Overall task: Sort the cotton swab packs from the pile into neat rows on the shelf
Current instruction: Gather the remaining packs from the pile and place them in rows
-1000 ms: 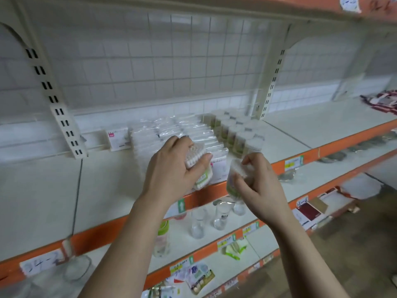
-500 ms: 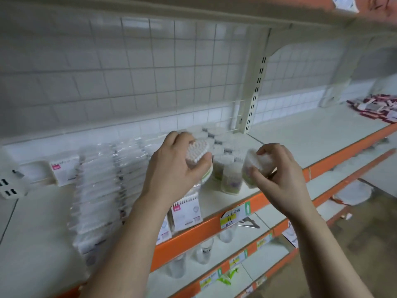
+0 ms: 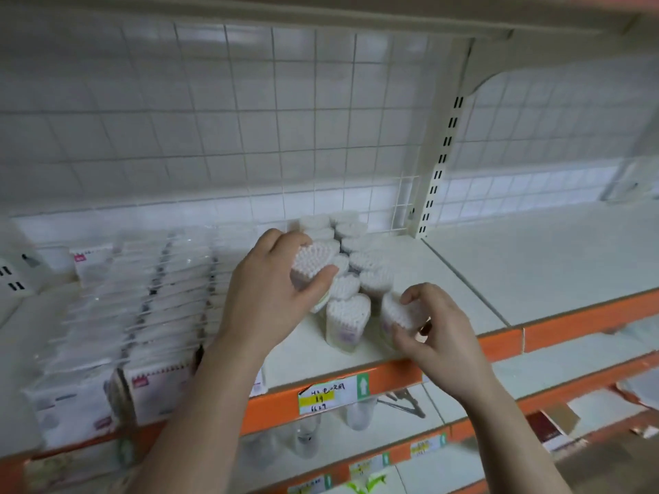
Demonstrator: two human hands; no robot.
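Cotton swab packs (image 3: 347,317) stand clustered on the shelf (image 3: 506,265); our left hand (image 3: 271,297) grips one above them, our right hand (image 3: 440,331) pinches another in front.

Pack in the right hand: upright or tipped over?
Upright: the pack in the right hand shows its swab tips facing up. Whether it rests on the shelf, cannot tell.

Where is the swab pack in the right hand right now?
Head view, right of centre: the right hand grips the swab pack just right of the frontmost standing pack, near the orange shelf edge.
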